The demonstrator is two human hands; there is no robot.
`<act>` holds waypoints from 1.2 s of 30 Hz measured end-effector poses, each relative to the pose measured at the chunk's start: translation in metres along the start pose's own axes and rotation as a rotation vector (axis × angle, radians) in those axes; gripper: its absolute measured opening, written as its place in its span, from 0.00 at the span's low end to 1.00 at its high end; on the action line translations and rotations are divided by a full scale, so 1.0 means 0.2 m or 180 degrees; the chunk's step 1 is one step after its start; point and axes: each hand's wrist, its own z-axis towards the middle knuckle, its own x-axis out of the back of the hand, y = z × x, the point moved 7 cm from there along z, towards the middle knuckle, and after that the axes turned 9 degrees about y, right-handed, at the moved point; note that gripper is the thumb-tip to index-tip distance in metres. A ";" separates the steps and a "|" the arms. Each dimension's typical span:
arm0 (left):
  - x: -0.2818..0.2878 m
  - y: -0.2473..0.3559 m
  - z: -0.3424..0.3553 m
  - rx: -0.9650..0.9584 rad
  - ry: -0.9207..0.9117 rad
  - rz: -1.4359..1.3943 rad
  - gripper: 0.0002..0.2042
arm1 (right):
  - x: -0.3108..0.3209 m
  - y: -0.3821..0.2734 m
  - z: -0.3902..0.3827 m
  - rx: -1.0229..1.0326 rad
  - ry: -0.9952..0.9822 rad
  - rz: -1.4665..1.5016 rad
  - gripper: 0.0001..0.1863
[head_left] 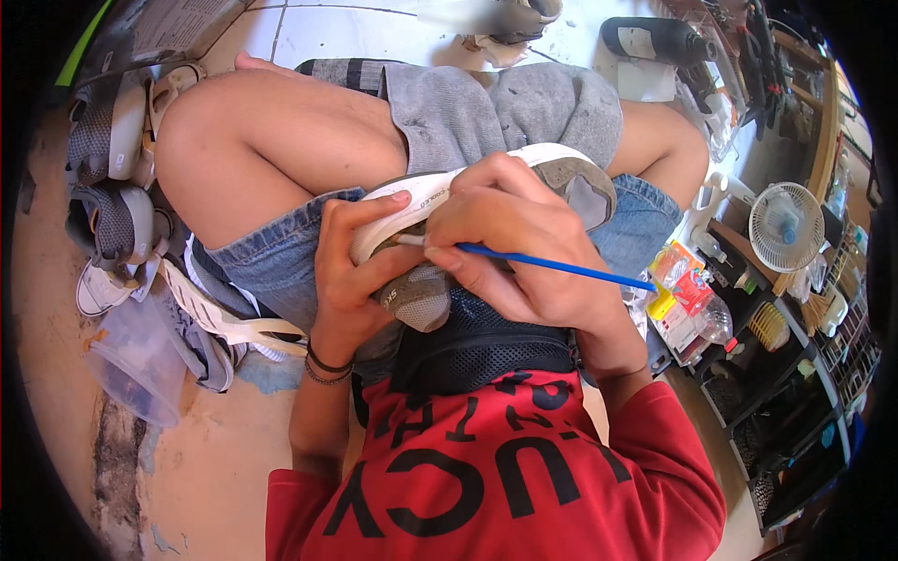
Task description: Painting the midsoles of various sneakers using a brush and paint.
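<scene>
A shoe with a white sole (pixel 505 159) and olive-grey upper lies on its side above my lap. My left hand (pixel 346 271) grips it at the left end, fingers on the sole and fabric. My right hand (pixel 514 248) pinches a thin blue-handled brush (pixel 561 262), its tip against the shoe near the sole's lower edge, partly hidden by fingers. A grey cloth (pixel 486 107) is draped over my crossed legs beneath the shoe.
Several shoes (pixel 108 131) line the left, beside a clear plastic bag (pixel 140 365). A dark bottle (pixel 645 42) and another shoe (pixel 505 19) are beyond my legs. Bottles and packets (pixel 687 290), a white fan (pixel 786 226) and dark shelving (pixel 758 402) crowd the right.
</scene>
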 end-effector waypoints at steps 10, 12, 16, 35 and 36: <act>0.00 -0.01 -0.01 0.0025 0.0001 -0.0089 0.22 | -0.03 -0.03 0.01 0.0190 -0.0059 -0.0087 0.10; 0.00 -0.01 -0.01 0.0022 -0.0013 -0.0067 0.22 | -0.02 -0.02 0.02 0.0126 -0.0065 -0.0173 0.10; 0.00 0.01 0.00 -0.0013 -0.0026 0.0038 0.22 | 0.06 0.02 0.02 0.0100 -0.0103 -0.0433 0.08; 0.00 0.00 -0.01 0.0012 -0.0040 0.0085 0.24 | 0.04 -0.02 0.01 0.0017 -0.0057 -0.0269 0.05; 0.00 0.00 -0.01 0.0014 -0.0043 0.0093 0.24 | 0.06 -0.01 0.01 0.0011 -0.0089 -0.0384 0.06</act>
